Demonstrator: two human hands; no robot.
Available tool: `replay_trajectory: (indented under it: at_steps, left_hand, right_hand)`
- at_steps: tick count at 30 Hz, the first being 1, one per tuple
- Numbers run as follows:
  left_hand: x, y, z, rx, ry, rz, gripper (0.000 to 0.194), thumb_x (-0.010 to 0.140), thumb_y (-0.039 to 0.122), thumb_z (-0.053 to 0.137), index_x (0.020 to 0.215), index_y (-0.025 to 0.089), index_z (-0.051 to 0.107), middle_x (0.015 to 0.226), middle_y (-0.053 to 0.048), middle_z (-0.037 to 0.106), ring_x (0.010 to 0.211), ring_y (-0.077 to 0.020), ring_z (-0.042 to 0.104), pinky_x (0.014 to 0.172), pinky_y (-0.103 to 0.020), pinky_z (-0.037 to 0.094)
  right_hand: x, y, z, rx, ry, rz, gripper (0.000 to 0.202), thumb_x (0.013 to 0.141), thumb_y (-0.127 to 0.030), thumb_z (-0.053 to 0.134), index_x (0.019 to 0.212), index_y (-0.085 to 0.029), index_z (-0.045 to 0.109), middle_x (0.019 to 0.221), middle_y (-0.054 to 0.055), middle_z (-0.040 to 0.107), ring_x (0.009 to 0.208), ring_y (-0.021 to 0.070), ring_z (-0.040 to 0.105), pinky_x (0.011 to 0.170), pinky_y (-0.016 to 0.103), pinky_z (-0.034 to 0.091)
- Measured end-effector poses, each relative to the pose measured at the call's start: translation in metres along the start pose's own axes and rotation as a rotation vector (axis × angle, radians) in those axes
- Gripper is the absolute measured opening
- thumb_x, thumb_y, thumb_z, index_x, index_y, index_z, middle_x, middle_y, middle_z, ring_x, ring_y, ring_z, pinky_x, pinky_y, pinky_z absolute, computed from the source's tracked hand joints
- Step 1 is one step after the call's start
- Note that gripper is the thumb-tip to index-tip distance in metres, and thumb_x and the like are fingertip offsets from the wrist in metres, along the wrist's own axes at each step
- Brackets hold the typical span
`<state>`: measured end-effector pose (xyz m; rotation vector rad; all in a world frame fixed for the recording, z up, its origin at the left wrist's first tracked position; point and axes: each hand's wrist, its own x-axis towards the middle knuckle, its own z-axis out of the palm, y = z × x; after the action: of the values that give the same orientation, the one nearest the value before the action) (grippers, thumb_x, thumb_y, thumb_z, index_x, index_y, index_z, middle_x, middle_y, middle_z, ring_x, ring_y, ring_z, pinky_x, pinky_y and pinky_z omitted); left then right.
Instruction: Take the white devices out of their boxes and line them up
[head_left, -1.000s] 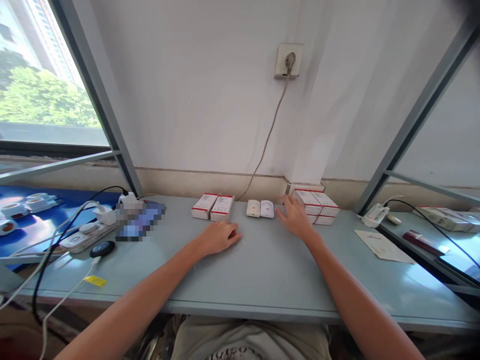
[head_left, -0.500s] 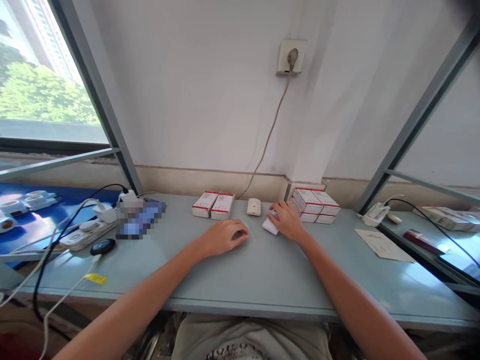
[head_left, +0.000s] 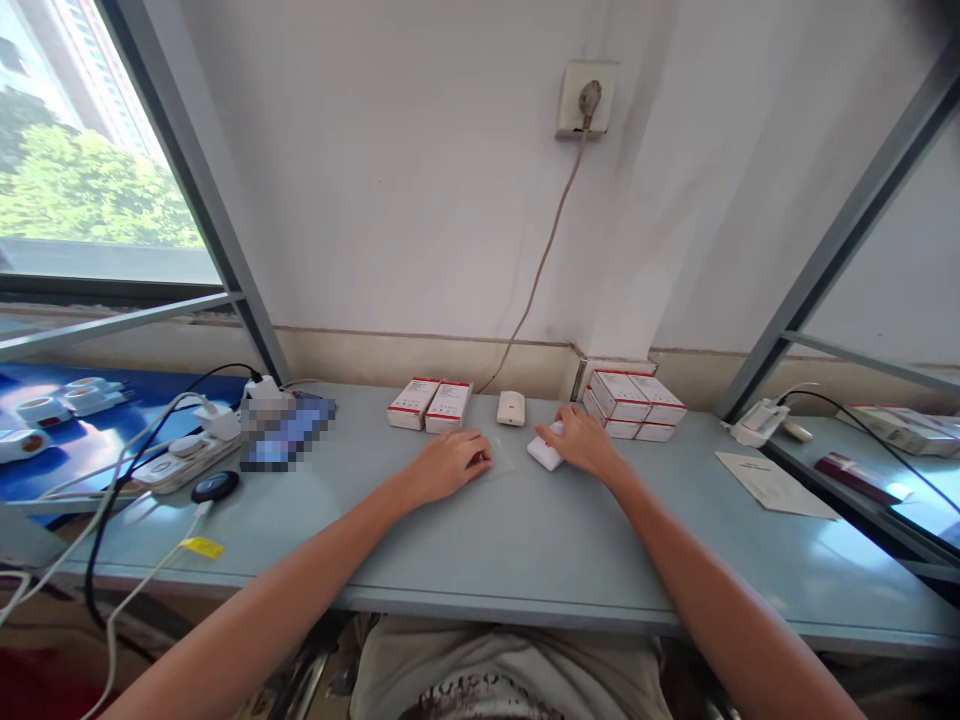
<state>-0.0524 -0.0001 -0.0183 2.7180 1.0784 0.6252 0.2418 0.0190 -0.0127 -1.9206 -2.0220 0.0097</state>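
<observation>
Power strip (head_left: 169, 468) at the left of the table (head_left: 517, 560), two boxes (head_left: 431, 404) side by side behind the left hand (head_left: 450, 466), small device (head_left: 511, 408) right of them, second device (head_left: 544, 450) at the right hand (head_left: 583, 440), stacked boxes (head_left: 637, 403) to its right, paper sheet (head_left: 772, 484) farther right.

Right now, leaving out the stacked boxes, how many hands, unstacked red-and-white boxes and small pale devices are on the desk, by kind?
Hands: 2, left hand and right hand
Unstacked boxes: 2
Small pale devices: 2, cream one and white one
Total: 6
</observation>
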Motion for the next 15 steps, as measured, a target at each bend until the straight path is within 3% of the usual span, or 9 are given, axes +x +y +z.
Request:
replay_trajectory:
  at_steps: [3,8,15]
  left_hand:
    - [0.002,-0.002,0.002,0.02,0.05,0.029,0.02,0.108,0.034,0.058,0.1,0.021,0.071,0.103,-0.005,0.072,0.097,-0.0247,0.066,0.089,-0.037,0.049]
    - [0.004,-0.004,0.002,0.047,0.157,0.101,0.021,0.11,0.033,0.057,0.102,0.021,0.072,0.102,-0.005,0.071,0.095,-0.0223,0.066,0.088,-0.035,0.051]
    - [0.004,0.007,-0.001,0.022,0.355,0.247,0.023,0.112,0.034,0.057,0.101,0.02,0.072,0.097,-0.005,0.07,0.091,-0.0196,0.065,0.086,-0.034,0.052]
  right_hand:
    - [0.002,-0.003,0.0,0.072,0.046,0.016,0.04,0.1,-0.053,0.06,0.117,-0.017,0.064,0.125,0.017,0.069,0.103,0.0296,0.068,0.085,0.037,0.046]
    - [0.006,-0.004,-0.004,0.189,0.083,0.096,0.017,0.093,-0.037,0.064,0.095,-0.02,0.065,0.103,0.01,0.074,0.095,0.0255,0.066,0.076,0.033,0.04]
    - [0.009,-0.005,-0.003,0.558,0.048,0.13,0.018,0.089,-0.034,0.06,0.078,-0.02,0.064,0.082,0.003,0.07,0.079,0.019,0.062,0.068,0.03,0.04]
